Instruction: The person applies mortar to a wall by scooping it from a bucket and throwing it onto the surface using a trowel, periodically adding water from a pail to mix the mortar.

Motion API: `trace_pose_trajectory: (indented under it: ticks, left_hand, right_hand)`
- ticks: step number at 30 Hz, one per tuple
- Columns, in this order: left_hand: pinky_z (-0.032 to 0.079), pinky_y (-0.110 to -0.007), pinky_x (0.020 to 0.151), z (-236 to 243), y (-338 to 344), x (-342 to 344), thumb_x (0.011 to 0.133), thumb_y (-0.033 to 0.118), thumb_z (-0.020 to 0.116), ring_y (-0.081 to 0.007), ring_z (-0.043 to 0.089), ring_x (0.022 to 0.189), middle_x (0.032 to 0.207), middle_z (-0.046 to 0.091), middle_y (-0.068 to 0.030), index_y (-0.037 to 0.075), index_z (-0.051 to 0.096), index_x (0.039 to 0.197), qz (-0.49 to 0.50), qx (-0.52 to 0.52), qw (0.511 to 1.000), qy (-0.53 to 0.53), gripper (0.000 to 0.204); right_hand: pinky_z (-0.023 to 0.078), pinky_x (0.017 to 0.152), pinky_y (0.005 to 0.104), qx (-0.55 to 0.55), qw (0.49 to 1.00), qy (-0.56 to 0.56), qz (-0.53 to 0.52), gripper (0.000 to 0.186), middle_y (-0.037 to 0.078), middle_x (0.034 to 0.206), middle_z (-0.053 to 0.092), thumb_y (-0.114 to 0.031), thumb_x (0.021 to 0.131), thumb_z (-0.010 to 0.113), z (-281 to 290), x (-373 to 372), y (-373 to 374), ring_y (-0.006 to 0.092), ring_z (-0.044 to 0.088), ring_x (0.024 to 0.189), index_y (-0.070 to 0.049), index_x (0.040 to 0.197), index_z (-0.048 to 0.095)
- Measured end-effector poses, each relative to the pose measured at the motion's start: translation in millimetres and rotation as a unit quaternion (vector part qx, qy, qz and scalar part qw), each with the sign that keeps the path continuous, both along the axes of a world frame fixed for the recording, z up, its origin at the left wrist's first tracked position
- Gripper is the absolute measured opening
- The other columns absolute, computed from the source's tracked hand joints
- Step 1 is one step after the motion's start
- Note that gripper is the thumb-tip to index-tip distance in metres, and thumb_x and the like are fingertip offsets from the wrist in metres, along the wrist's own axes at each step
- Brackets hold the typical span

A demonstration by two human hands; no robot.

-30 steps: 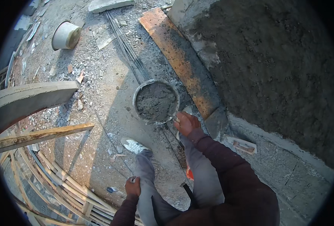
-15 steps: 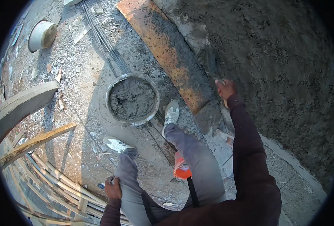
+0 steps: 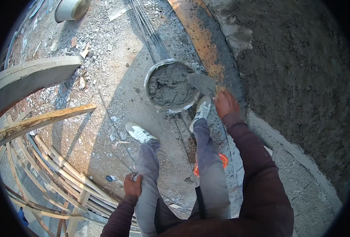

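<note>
My right hand [image 3: 227,104] grips the handle of a trowel [image 3: 203,83]. The trowel's grey blade reaches over the right rim of a round bucket [image 3: 146,87], its tip above wet grey mortar [image 3: 169,87]. Most of the handle is hidden by my fingers. My left hand [image 3: 133,185] rests against my left trouser leg [image 3: 148,182] near the knee, fingers curled; whether they hold anything is hidden. Right of my right arm spreads a rough, mortar-coated surface [image 3: 297,75].
A rusty, mortar-splashed metal sheet [image 3: 202,39] lies beyond the bucket. Thin steel rods [image 3: 149,29] run behind it. Left are a curved concrete piece [image 3: 36,73], a timber [image 3: 44,120] and bundled poles [image 3: 68,166]. An overturned pail [image 3: 70,11] lies far left; something orange [image 3: 223,160] sits by my right leg.
My right hand has brought the trowel from the coated surface to the bucket's right rim. My left hand stays at my knee. The whole view has shifted.
</note>
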State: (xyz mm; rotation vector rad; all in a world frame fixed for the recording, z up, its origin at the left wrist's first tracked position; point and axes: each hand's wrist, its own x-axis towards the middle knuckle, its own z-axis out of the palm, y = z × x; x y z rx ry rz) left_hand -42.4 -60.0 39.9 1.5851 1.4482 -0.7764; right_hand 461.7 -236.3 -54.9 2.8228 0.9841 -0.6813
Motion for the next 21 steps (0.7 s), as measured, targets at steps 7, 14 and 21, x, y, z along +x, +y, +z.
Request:
trace_pose_trajectory:
  ticks: [7,14,21]
  left_hand:
    - [0.052,-0.040,0.103,-12.9,30.0,-37.3,0.095,0.028,0.074,-0.0358,0.070,0.114,0.118,0.073,-0.0258,-0.010,0.070,0.122,0.136,-0.040,0.988,-0.067,0.046]
    - [0.051,-0.040,0.104,-19.5,31.1,-56.8,0.095,0.029,0.074,-0.0355,0.070,0.114,0.120,0.073,-0.0253,-0.008,0.073,0.119,0.134,-0.048,0.987,-0.068,0.044]
    - [0.050,-0.041,0.106,-13.5,7.4,-26.0,0.094,0.031,0.074,-0.0368,0.068,0.118,0.121,0.072,-0.0268,-0.007,0.073,0.119,0.128,-0.039,0.990,-0.046,0.046]
  right_hand:
    - [0.058,0.090,0.0533,-0.019,0.981,0.167,-0.096,0.027,0.020,0.110,0.073,-0.027,0.097,0.069,-142.7,-109.6,129.9,0.0443,0.071,0.103,-0.008,0.115,0.068]
    - [0.057,0.086,0.0536,0.041,0.978,0.139,-0.147,0.033,0.018,0.110,0.074,-0.029,0.092,0.076,-106.4,-147.9,41.0,0.0440,0.071,0.101,-0.008,0.115,0.068]
    - [0.057,0.079,0.0533,0.168,0.976,0.122,-0.058,0.027,0.015,0.103,0.070,-0.024,0.086,0.080,25.7,-67.2,63.5,0.0438,0.070,0.092,-0.007,0.102,0.066]
